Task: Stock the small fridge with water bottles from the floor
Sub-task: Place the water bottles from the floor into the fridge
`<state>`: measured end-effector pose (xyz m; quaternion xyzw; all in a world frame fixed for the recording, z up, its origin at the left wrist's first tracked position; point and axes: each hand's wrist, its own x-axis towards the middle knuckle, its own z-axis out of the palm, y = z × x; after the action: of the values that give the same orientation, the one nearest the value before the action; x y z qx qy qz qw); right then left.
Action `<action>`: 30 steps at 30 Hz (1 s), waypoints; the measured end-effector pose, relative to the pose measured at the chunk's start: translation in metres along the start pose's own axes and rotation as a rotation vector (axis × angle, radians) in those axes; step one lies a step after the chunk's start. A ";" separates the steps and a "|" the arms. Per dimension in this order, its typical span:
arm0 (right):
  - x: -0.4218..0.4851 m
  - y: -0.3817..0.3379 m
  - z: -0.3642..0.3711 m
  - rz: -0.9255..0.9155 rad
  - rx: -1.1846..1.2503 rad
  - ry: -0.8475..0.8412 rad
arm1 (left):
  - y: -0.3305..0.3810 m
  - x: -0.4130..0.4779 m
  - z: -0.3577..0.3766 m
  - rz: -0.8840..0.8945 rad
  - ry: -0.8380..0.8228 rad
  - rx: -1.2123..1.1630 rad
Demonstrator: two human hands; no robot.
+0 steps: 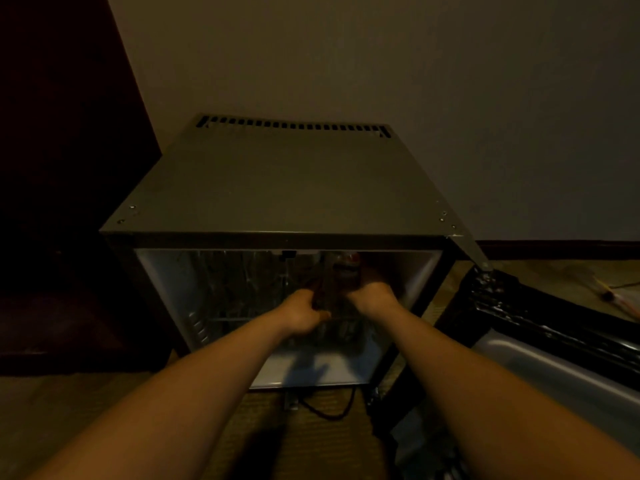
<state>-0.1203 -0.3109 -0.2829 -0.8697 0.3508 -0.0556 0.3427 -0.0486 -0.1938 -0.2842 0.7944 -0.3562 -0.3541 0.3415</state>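
Observation:
The small fridge (284, 188) stands in front of me with its door (540, 327) swung open to the right. Both my arms reach into its upper compartment. My left hand (303, 315) and my right hand (372, 296) grip a clear water bottle (341, 275) between them, above the wire shelf (235, 318). The bottle's far end shows a red and white label. The light is dim and my fingers are partly hidden behind the bottle. Several more bottles seem to stand further left on the shelf, blurred.
A dark wooden cabinet (62, 202) stands close on the left. The plain wall (381, 64) rises behind the fridge. A cable (329, 412) lies on the carpet under the fridge's front edge. Small items (609, 292) lie on the floor at the far right.

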 end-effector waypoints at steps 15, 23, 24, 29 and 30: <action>-0.011 -0.005 0.001 0.092 -0.086 -0.203 | 0.009 -0.018 -0.008 0.031 0.001 0.173; -0.051 -0.011 -0.014 0.039 -0.120 -0.112 | 0.024 -0.048 -0.011 -0.014 -0.059 0.362; -0.059 -0.013 -0.017 0.019 -0.125 -0.106 | 0.025 -0.053 -0.010 -0.015 -0.062 0.397; -0.104 -0.022 -0.042 -0.076 -0.178 -0.093 | 0.045 -0.086 -0.004 -0.037 -0.027 0.520; -0.114 -0.023 -0.048 -0.091 -0.178 -0.078 | 0.052 -0.095 -0.001 -0.025 -0.010 0.527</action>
<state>-0.2091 -0.2518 -0.2152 -0.9131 0.3012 -0.0060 0.2746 -0.1111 -0.1435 -0.2122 0.8586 -0.4279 -0.2571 0.1165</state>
